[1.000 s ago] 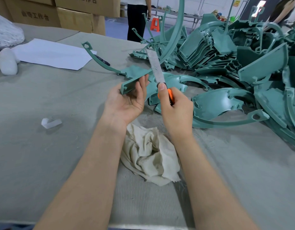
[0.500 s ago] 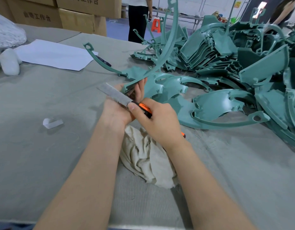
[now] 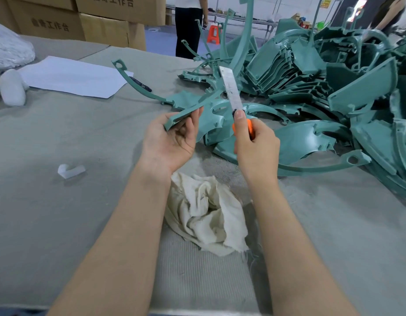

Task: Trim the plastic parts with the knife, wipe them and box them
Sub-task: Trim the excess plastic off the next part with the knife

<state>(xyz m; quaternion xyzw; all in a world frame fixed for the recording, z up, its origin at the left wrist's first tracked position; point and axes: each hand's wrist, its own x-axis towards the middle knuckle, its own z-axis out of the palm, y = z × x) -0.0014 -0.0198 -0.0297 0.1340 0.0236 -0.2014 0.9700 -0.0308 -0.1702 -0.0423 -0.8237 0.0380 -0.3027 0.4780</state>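
Knife [image 3: 231, 87] swung upright, right hand [image 3: 256, 147] clenched round it, left hand [image 3: 170, 142] pinching plastic part [image 3: 186, 114] just alongside

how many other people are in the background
2. One person in black trousers stands beyond the table's far edge, top centre; a second person in dark clothing leans at the top right, behind the pile of green parts. Others may be hidden.
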